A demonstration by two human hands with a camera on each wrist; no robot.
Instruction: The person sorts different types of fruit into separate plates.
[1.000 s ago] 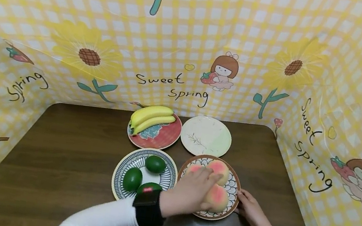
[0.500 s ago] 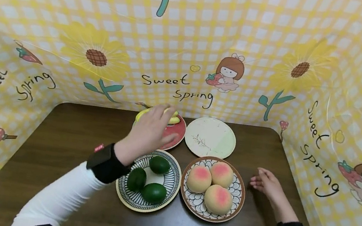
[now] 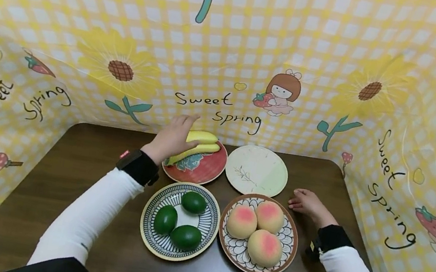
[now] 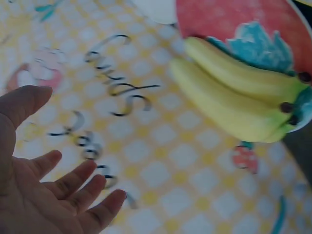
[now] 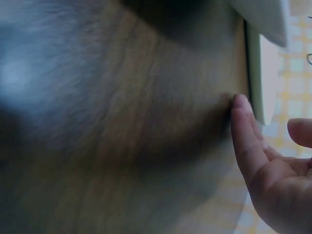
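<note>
My left hand (image 3: 174,135) hovers at the left end of the bananas (image 3: 202,137), which lie on a red plate (image 3: 212,166) with a blue-green pattern. In the left wrist view, the fingers of that hand (image 4: 53,195) are spread and hold nothing, apart from the bananas (image 4: 234,102). Right of the peach plate (image 3: 290,246), my right hand (image 3: 310,207) is low over the table. The right wrist view gives its fingers (image 5: 246,141) as loosely extended, with nothing in them. Several fruits share the front plates: peaches (image 3: 264,249) on the right, green avocado-like fruits (image 3: 186,237) on the left.
A pale plate (image 3: 257,169) with a twig print stands behind the peach plate. The black-and-white patterned plate (image 3: 145,235) bears the green fruits. A yellow checked cloth (image 3: 153,32) walls in the dark wooden table (image 3: 101,154) at the back and sides.
My left hand has gone from the peaches, back and leftward, to the bananas. My right hand has let go of the peach plate's rim and moved a little farther back.
</note>
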